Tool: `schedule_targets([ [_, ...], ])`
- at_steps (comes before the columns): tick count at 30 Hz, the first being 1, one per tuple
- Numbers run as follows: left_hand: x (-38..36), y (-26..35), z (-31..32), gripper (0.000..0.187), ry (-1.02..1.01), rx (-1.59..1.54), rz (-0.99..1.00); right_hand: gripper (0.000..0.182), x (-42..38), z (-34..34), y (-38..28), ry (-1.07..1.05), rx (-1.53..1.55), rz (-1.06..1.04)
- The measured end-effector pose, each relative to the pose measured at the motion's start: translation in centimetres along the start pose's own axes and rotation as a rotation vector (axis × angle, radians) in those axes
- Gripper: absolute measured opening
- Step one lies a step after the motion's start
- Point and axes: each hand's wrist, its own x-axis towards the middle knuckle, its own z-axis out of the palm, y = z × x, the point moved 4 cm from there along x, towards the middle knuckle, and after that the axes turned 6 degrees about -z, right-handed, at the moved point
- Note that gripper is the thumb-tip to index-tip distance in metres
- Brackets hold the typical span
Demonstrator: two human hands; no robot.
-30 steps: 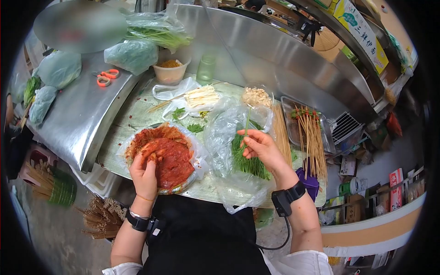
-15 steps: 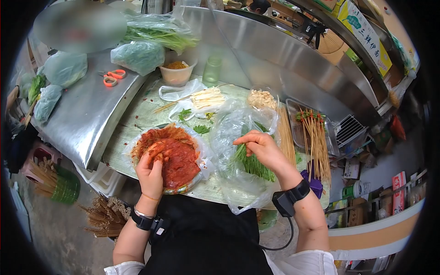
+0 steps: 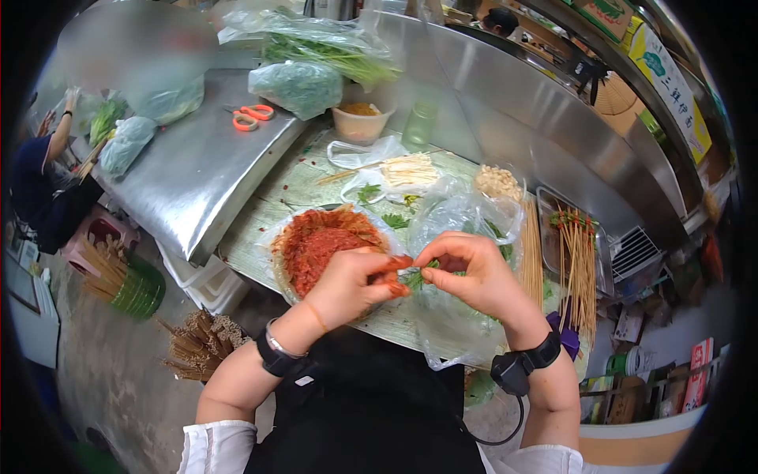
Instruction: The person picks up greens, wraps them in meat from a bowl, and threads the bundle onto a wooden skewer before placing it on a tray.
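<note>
My left hand (image 3: 355,280), its fingertips smeared red, is closed in a pinch in front of the bowl of red paste (image 3: 320,245). What it holds is too small to make out. Its fingertips almost meet those of my right hand (image 3: 466,268), which is also pinched. Green leaves (image 3: 414,278) show just below the right fingertips, and I cannot tell whether they are held. Behind my right hand lies a clear plastic bag (image 3: 450,213) of greens.
White enoki-like strands (image 3: 409,171), a tub of pale pieces (image 3: 497,182), bare sticks (image 3: 532,249) and a tray (image 3: 604,265) with skewers (image 3: 579,276) stand behind. Orange scissors (image 3: 253,117) lie on the metal surface (image 3: 189,158). Another person (image 3: 39,178) is at far left.
My left hand has come out of the red paste and moved right, towards my right hand. The view has shifted, so the table appears further right. Another person now shows at the left.
</note>
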Motion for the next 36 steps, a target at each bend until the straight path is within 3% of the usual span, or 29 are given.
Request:
schedule_targets([
  [2,0.3,0.2,0.7,0.023,0.083,0.271,0.214,0.011,0.2,0.7,-0.5,0.02,-0.055,-0.151],
  [4,-0.2,0.0,0.7,0.018,0.12,0.312,0.193,0.011,0.2,1.3,0.1,0.049,-0.021,-0.167],
  [6,-0.6,-1.8,0.8,0.016,0.097,-0.27,-0.147,0.011,0.0,1.1,1.4,0.268,0.13,-0.201],
  [7,-0.8,-1.8,0.8,0.016,0.103,-0.267,-0.145,0.011,0.0,1.6,2.0,0.264,0.13,-0.207],
  [9,-1.1,-2.4,1.1,0.017,0.064,-0.898,-0.294,0.012,-0.1,2.6,2.8,0.306,0.139,-0.22],
  [14,-1.7,-3.5,0.3,0.023,0.099,-0.877,-0.269,0.015,0.1,4.5,2.0,0.333,0.008,-0.319],
  [16,-1.7,-3.5,0.0,0.025,0.169,-0.881,-0.216,0.017,0.2,4.8,2.2,0.565,0.25,-0.142],
  [17,-1.9,-3.5,0.0,0.027,0.173,-0.9,-0.219,0.017,0.1,5.1,2.3,0.562,0.25,-0.142],
  [19,-2.2,-3.9,0.5,0.029,0.175,-0.922,-0.228,0.018,0.2,6.7,4.1,0.406,0.817,0.089],
  [24,-2.9,-4.9,0.9,0.041,0.181,-0.734,-0.097,0.015,-0.1,6.6,6.1,0.367,0.672,0.055],
  [25,-3.1,-5.7,0.3,0.043,0.08,-0.671,-0.213,0.014,-0.4,6.5,6.2,0.365,0.619,0.07],
  [26,-2.9,-5.5,-0.8,0.042,0.026,-0.716,-0.2,0.014,-0.7,6.2,6.2,0.359,0.629,0.083],
  [28,-3.1,-5.1,-4.2,0.034,0.243,-0.676,-0.215,0.013,-1.3,4.5,6.4,0.541,0.627,0.082],
  [31,-3.8,-8.1,-8.1,0.026,0.401,-0.371,-0.184,0.013,-2.7,2.7,7.8,0.637,0.551,-0.004],
  [32,-4.2,-8.1,-8.6,0.026,0.406,-0.364,-0.189,0.013,-3.1,2.6,8.1,0.631,0.56,-0.004],
  [34,-4.4,-7.9,-8.9,0.021,0.335,0.138,-0.244,0.014,-3.9,2.6,8.5,0.614,0.555,0.04],
  [36,-4.2,-9.2,-8.4,0.02,0.307,0.237,-0.276,0.014,-4.5,2.9,8.8,0.596,0.542,0.062],
])
